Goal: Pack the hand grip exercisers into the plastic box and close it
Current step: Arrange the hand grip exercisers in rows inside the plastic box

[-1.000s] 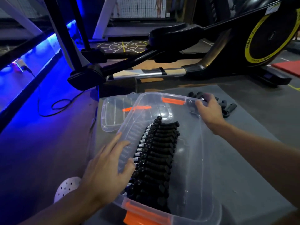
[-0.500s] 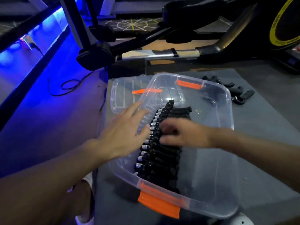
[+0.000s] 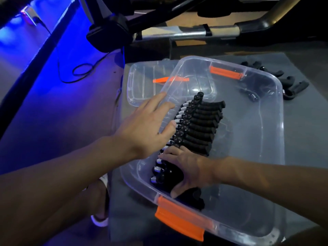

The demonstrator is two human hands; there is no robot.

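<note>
A clear plastic box (image 3: 271,142) with orange latches sits open on a grey mat. Inside it, a row of several black hand grip exercisers (image 3: 200,125) with silver springs lies packed side by side. My left hand (image 3: 149,125) rests flat, fingers spread, on the box's left rim beside the row. Inside the box, my right hand (image 3: 186,167) lies palm down on the near end of the row, fingers curled around a few grips. More loose exercisers (image 3: 291,82) lie on the mat beyond the box's far right corner. The clear lid (image 3: 142,82) lies behind the box on the left.
A black exercise machine frame with a silver rail (image 3: 186,32) stands just behind the mat. A black cable (image 3: 79,71) loops on the blue-lit floor to the left. My foot in a white sandal (image 3: 101,217) is by the box's near left side.
My right hand came from the loose grips at the far right into the box and slid down the row toward its near end. My left hand moved up along the left rim.
</note>
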